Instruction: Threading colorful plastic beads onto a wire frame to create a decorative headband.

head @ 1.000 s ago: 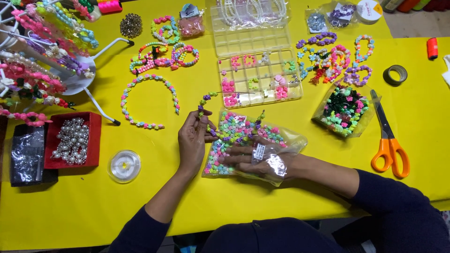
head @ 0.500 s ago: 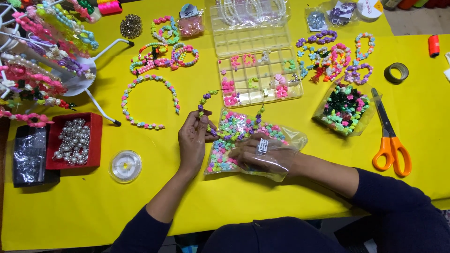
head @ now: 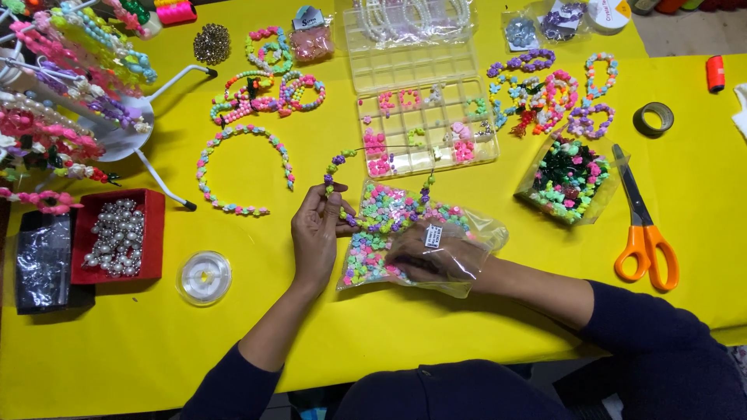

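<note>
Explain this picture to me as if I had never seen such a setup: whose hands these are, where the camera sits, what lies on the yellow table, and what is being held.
There is no machine here, only a person working with bare hands. The one camera is worn on the person's head and looks down at a yellow table.

The left hand pinches a thin string of beads. The right hand is inside a clear bag of pastel beads.

Around them lie a compartment box, finished bead bracelets, a beaded loop, a red tray of pearls, a thread spool, a second bead bag, orange scissors and a tape roll.
</note>
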